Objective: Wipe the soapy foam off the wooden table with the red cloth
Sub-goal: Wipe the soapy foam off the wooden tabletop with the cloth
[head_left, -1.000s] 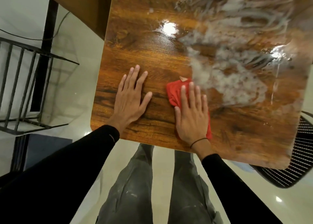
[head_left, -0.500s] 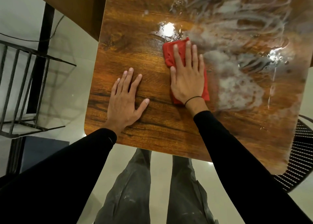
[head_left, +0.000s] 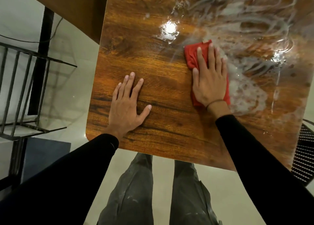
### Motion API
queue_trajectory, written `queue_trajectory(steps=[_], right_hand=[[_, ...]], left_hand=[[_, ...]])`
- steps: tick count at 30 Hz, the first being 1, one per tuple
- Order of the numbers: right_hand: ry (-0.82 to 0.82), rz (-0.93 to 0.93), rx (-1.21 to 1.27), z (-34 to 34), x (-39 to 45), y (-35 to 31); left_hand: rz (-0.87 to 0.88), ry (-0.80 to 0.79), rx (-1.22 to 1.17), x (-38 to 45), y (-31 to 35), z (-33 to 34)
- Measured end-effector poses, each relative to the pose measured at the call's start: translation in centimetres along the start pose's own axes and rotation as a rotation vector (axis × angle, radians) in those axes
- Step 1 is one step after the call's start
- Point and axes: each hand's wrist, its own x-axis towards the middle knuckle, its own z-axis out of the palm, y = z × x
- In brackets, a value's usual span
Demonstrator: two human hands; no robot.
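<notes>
The red cloth (head_left: 192,56) is shown spread flat under the right hand (head_left: 209,81), whose fingers are extended and pressed onto it, nothing being gripped; the cloth lies at the boundary between the dry wood and the soapy foam (head_left: 244,92) on the wooden surface (head_left: 153,81). The left hand (head_left: 126,105) is laid palm-down, fingers straight and slightly splayed, on the dry near-left part of the surface, well apart from the cloth, where it is judged to serve as a brace. For the stroke to be done well, even pressure should be kept across the whole palm, the cloth should be led into the foam in overlapping passes, and the suds should be gathered rather than smeared; the thick patch just right of the wrist and the streaks toward the far right are judged to need most work. Compared with the view half a second earlier, the right hand and cloth are found shifted to the right, deeper into the foam edge, while the left hand is unchanged in its placement. A metal rack (head_left: 25,92) is seen on the floor at left.
</notes>
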Motion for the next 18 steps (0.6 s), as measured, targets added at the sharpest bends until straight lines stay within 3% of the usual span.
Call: queue_trajectory(steps=[5,9,11,18], right_hand=[[-0.053,-0.239,-0.027,0.5,3.4,-4.3],[-0.139,-0.537,-0.037,0.8,-0.2,-4.5],[-0.17,-0.603,-0.049,0.8,-2.5,-2.6],[-0.062,-0.286,-0.04,-0.4,0.6,1.0]], left_hand=[[-0.002,0.021,-0.002,0.1,0.0,0.2],[-0.004,0.032,-0.005,0.1,0.0,0.3],[-0.004,0.03,-0.006,0.1,0.0,0.2],[0.003,0.036,-0.025,0.2,-0.2,0.4]])
